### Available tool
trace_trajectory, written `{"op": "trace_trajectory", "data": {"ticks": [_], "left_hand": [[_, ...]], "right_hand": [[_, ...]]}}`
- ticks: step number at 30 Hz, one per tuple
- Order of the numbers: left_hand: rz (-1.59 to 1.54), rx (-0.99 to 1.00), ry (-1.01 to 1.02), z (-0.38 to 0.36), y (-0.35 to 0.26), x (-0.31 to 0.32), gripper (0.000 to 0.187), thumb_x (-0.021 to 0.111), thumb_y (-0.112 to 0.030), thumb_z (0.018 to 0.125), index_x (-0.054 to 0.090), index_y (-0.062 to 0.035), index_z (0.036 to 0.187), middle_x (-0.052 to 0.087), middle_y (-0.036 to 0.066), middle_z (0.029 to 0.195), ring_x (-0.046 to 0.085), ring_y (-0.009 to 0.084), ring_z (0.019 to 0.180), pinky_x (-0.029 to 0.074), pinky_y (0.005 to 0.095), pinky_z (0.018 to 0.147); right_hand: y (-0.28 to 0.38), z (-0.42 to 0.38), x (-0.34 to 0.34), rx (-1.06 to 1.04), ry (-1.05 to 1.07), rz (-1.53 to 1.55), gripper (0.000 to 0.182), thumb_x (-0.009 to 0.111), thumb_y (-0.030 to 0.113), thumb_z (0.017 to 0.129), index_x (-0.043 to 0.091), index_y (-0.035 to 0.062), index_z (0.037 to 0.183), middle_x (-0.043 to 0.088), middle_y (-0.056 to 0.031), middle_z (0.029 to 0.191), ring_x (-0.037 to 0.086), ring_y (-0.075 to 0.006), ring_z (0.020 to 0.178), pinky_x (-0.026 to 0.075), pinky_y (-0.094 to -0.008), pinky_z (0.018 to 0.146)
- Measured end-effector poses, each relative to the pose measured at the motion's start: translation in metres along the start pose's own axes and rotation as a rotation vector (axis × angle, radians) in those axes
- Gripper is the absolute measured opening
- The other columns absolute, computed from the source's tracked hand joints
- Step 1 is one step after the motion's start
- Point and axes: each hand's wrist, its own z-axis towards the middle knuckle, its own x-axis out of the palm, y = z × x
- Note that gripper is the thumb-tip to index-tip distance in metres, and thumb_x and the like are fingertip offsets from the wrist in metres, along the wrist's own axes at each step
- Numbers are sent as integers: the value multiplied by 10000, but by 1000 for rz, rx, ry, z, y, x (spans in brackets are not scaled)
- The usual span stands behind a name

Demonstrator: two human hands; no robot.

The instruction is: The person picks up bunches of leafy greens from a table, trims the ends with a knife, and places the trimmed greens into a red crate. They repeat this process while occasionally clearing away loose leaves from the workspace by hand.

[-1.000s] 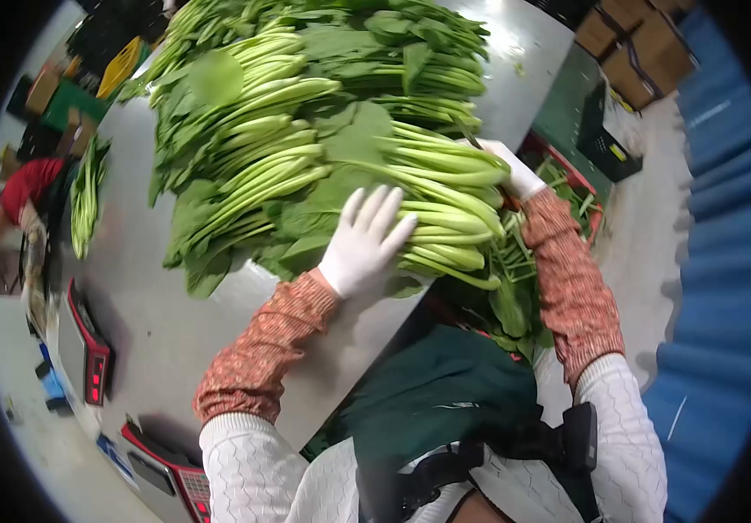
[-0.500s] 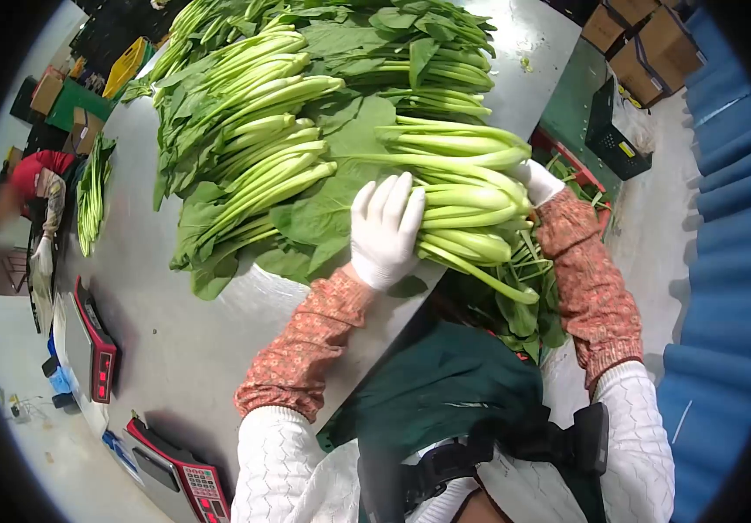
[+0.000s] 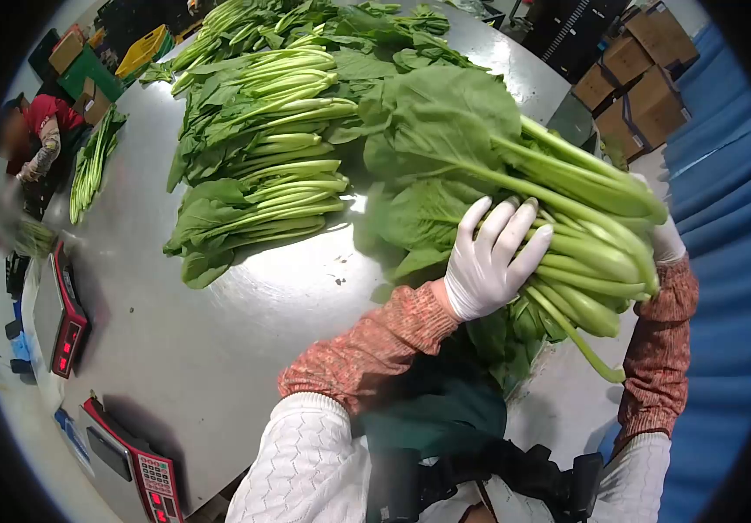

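Note:
A large bunch of leafy greens (image 3: 598, 240) with thick pale-green stalks is held up over the table's right edge, its broad leaves toward the table and its stalk ends at the right. My left hand (image 3: 493, 261), in a white glove, lies across the near side of the stalks with its fingers curled over them. At the butt ends, my right hand (image 3: 667, 231), also gloved, grips from the far right; most of its fingers are hidden behind the stalks. One stalk droops loose below the bunch. More bunched greens (image 3: 279, 187) lie in a row on the metal table (image 3: 244, 340).
Two red scales, one near (image 3: 135, 458) and one farther (image 3: 66, 318), stand along the left edge. A person in red (image 3: 53, 122) works at the far left beside a separate bunch (image 3: 96, 166). Cardboard boxes (image 3: 645, 113) and a blue curtain (image 3: 724, 261) are at the right.
Both hands have lifted the bunch off the table and carried it right, nearer to me. Its leaves have come away from the other greens. The person at the left has moved an arm.

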Motion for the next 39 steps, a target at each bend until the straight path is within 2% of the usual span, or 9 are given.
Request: {"op": "trace_trajectory", "data": {"ticks": [12, 15, 18, 19, 23, 24, 31, 35, 39], "left_hand": [[512, 395, -43, 106, 31, -136, 327, 638, -193, 883, 589, -54, 1175, 576, 171, 1226, 593, 306, 1013, 466, 482, 856], [747, 261, 357, 84, 15, -200, 851, 773, -434, 784, 408, 76, 1359, 554, 269, 1276, 577, 422, 1108, 455, 495, 930], [711, 179, 449, 18, 31, -230, 973, 841, -415, 699, 369, 58, 1407, 518, 277, 1322, 542, 438, 1156, 442, 506, 956], [678, 87, 533, -3, 40, -236, 1017, 869, -397, 658, 363, 48, 1420, 507, 280, 1335, 529, 442, 1173, 433, 509, 974], [604, -317, 839, -94, 87, -220, 1144, 900, -348, 560, 308, 22, 1467, 458, 281, 1385, 476, 438, 1241, 385, 512, 1045], [681, -288, 810, -97, 86, -214, 1155, 896, -367, 559, 302, 19, 1471, 454, 278, 1389, 476, 434, 1243, 385, 508, 1046], [887, -318, 771, -101, 107, -160, 1150, 847, -485, 581, 309, 13, 1467, 437, 245, 1403, 435, 395, 1282, 348, 508, 1055], [984, -332, 733, -106, 99, -139, 1182, 859, -457, 552, 286, 9, 1476, 426, 242, 1407, 416, 391, 1293, 319, 510, 1073], [911, -355, 803, -106, 83, -146, 1284, 895, -454, 520, 211, 3, 1505, 367, 259, 1461, 361, 401, 1343, 295, 535, 1098]], "right_hand": [[82, 12, 119, -264, 210, -209, 341, 618, 316, 924, 636, 60, 1148, 658, -54, 999, 566, -156, 773, 481, -317, 689], [73, 64, 187, -408, 393, -128, 363, 627, 360, 911, 661, 63, 1118, 675, -53, 953, 571, -161, 699, 487, -327, 624], [38, 130, 249, -556, 533, -47, 389, 637, 403, 899, 686, 67, 1088, 692, -51, 906, 575, -167, 625, 494, -337, 560], [33, 126, 258, -234, 537, -251, 399, 635, 415, 900, 689, 60, 1074, 678, -36, 860, 536, -143, 579, 468, -324, 522], [-64, 120, 228, -83, 15, 14, 527, 658, 420, 902, 612, 34, 1257, 689, -39, 899, 454, -57, 493, 352, -222, 424], [-77, 93, 213, 31, -99, 200, 416, 662, 395, 902, 648, 18, 1077, 699, -41, 835, 453, -61, 446, 397, -232, 405], [-249, -54, 207, 457, -294, 343, 300, 614, 282, 934, 671, 1, 1023, 721, -59, 831, 412, -50, 385, 331, -225, 361], [-209, -82, 278, 414, -23, 507, 491, 703, 443, 879, 670, -17, 1044, 715, -94, 903, 484, -70, 481, 392, -224, 438], [-206, -86, 328, 43, -47, -29, 515, 765, 429, 804, 666, -20, 1036, 678, -105, 860, 581, -140, 646, 493, -290, 570]]}}
